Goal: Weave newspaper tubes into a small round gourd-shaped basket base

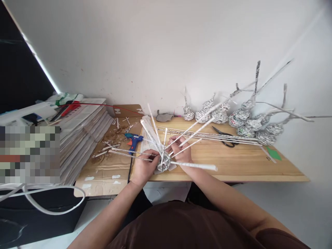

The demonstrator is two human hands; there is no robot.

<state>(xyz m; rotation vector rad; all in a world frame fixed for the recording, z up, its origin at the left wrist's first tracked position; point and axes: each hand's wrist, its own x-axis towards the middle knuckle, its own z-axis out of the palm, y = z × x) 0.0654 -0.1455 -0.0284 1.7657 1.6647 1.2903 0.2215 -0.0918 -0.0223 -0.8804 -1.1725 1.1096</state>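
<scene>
A small round woven paper piece (163, 163) is held at the front edge of the wooden table, with several white paper rods fanning out from it. My left hand (147, 165) grips its left side, fingers closed at the base of the rods. On the right, my right hand (180, 149) has its fingers bent around a paper rod (198, 132) just above the weave. One thick white rod (194, 165) points right, across my right wrist.
A blue glue gun (135, 141) lies on scrap-strewn cardboard (103, 173) at left, beside a tall paper stack (85, 138). Black-handled scissors (225, 137), long paper rods (241, 139) and several woven gourd shapes (220, 114) are at right, near the wall.
</scene>
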